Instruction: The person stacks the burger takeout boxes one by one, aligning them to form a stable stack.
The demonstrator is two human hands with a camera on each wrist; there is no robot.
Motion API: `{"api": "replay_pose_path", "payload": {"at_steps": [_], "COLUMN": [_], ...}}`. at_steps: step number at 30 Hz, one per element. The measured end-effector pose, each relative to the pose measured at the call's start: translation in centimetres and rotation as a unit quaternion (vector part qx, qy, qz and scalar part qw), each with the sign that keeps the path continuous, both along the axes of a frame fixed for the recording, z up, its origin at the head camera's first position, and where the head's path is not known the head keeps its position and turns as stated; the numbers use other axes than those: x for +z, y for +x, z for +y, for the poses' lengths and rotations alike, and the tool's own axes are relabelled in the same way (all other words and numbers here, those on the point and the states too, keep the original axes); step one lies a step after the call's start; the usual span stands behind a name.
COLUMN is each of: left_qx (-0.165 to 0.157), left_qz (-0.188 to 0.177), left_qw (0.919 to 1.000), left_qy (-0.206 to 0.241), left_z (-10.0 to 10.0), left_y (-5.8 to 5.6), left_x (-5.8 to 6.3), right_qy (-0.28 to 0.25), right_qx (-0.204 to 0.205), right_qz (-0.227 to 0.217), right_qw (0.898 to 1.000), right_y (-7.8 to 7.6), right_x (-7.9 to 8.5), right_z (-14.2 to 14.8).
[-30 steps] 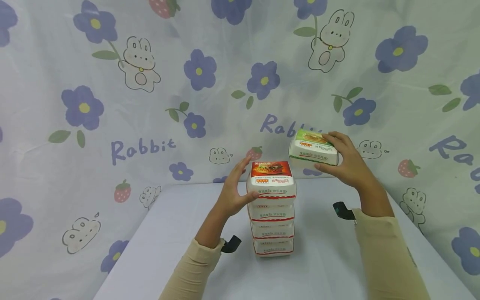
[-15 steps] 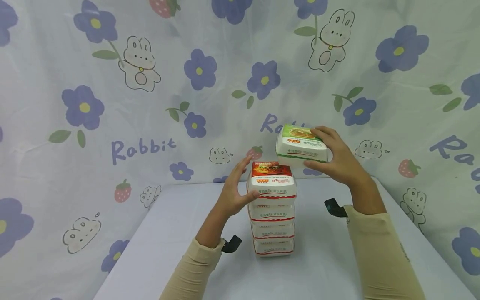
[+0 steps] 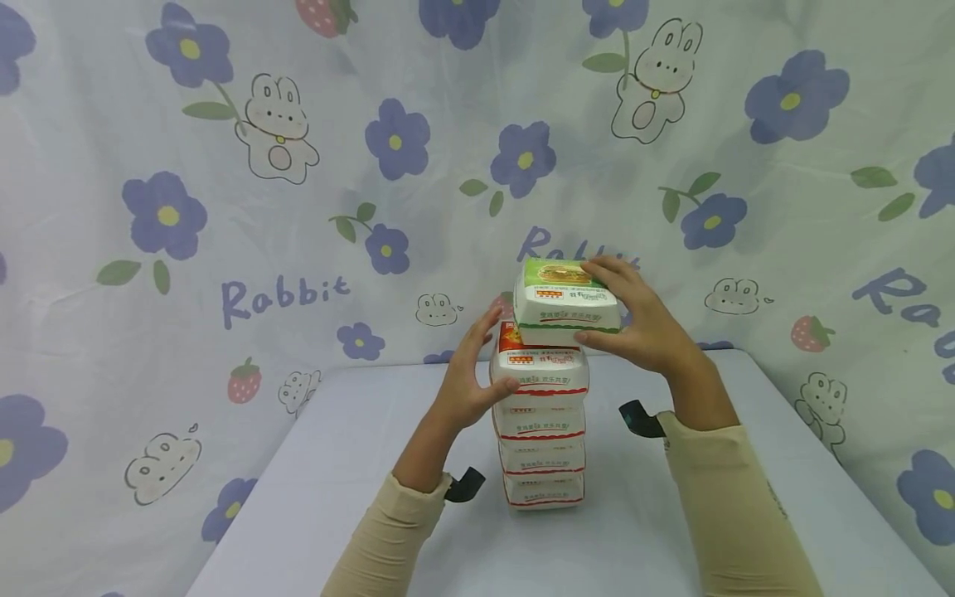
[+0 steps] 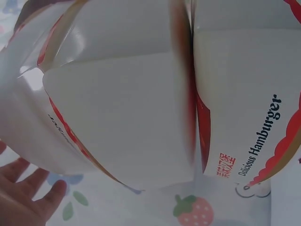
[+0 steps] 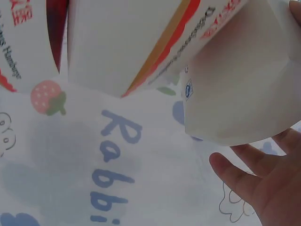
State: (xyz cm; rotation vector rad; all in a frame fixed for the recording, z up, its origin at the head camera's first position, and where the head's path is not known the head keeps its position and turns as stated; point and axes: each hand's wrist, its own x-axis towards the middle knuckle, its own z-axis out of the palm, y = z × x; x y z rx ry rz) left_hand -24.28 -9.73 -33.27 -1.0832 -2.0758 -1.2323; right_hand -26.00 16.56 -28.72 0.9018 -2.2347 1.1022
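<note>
A tower of white hamburger boxes with red trim stands on the table, its top box showing a red burger-picture lid. My left hand cups the top box's left side; the thumb lies at the front face and the straight, spread fingers reach along the far side. In the left wrist view those fingers show right beside the box. My right hand grips a green-lidded hamburger box at its right end, thumb in front and fingers behind. This box overlaps the red lid in the head view, slightly tilted.
A white cloth covers the table. Behind it hangs a curtain printed with rabbits, purple flowers and strawberries. A black wrist mount sticks out at the left cuff, and another wrist mount at the right.
My right hand has carried the green-lidded box leftward and, lately, lower, from beside the tower to over its top. The left hand and the tower have stayed in place.
</note>
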Motion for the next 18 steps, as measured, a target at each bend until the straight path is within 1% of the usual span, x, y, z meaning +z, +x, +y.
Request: {"api": "replay_pose_path", "payload": {"at_steps": [3,5,7,9,12,15,18], "left_qx": [0.007,0.01,0.014,0.012,0.002,-0.006,-0.002], "left_qz": [0.002,0.001,0.002,0.005,0.011,0.008,0.0], "left_qw": [1.0,0.9999,0.9999,0.9999,0.9999,0.9998,0.9999], "left_qy": [-0.003,-0.002,-0.001,0.002,0.013,0.019,0.014], "left_z": [-0.1,-0.2,-0.3,-0.3,-0.2,-0.2,-0.4], "left_y": [-1.0,-1.2,-1.2,-0.9,0.2,1.0,0.5], "left_x": [-0.8,-1.0,-0.9,-0.7,0.2,0.8,0.1], "right_qy": [0.004,0.007,0.01,0.013,0.016,0.017,0.015], "right_qx": [0.008,0.017,0.026,0.036,0.048,0.048,0.043], "right_qz": [0.005,0.014,0.021,0.032,0.041,0.037,0.026], "right_qw": [1.0,1.0,0.999,0.999,0.998,0.998,0.999], "right_y": [0.4,0.6,0.7,0.7,0.6,0.6,0.7], "right_x": [0.1,0.2,0.3,0.4,0.4,0.3,0.0], "right_z": [-0.4,-0.7,-0.9,-1.1,-1.4,-1.6,-1.8]}}
